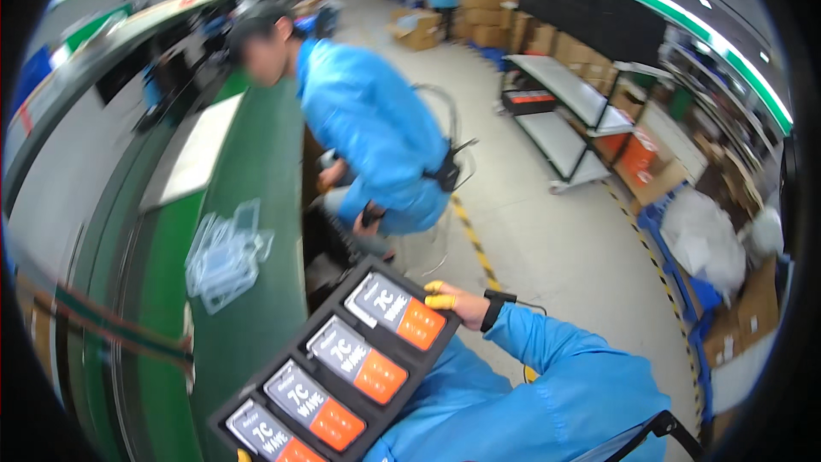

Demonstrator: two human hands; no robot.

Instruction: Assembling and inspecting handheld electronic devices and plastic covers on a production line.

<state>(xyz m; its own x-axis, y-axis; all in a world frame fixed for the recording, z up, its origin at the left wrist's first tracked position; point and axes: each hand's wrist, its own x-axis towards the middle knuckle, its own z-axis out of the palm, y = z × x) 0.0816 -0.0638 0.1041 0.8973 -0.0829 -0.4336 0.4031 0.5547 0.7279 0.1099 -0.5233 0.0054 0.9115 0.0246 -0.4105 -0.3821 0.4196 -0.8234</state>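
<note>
A black tray [323, 311] is held at a slant in front of my body, with several flat grey-and-orange packs [357, 359] in its separate recesses. My right hand [457, 302], with yellow coverings on its fingers, is closed on the tray's far right corner. Of my left hand [244, 456] only a yellow-covered fingertip shows, against the near left end of the tray; the rest is cut off by the lower edge. Beyond the tray, a loose pile of clear plastic frames [227, 258] lies on the green conveyor belt [265, 154].
A co-worker in a blue jacket [368, 111] leans beside the belt, just ahead. A white board [192, 154] rests along the belt's left side. To the right stand a shelved trolley [569, 107] and a cardboard box with plastic bags [701, 235]. Yellow-black tape [475, 244] marks the floor.
</note>
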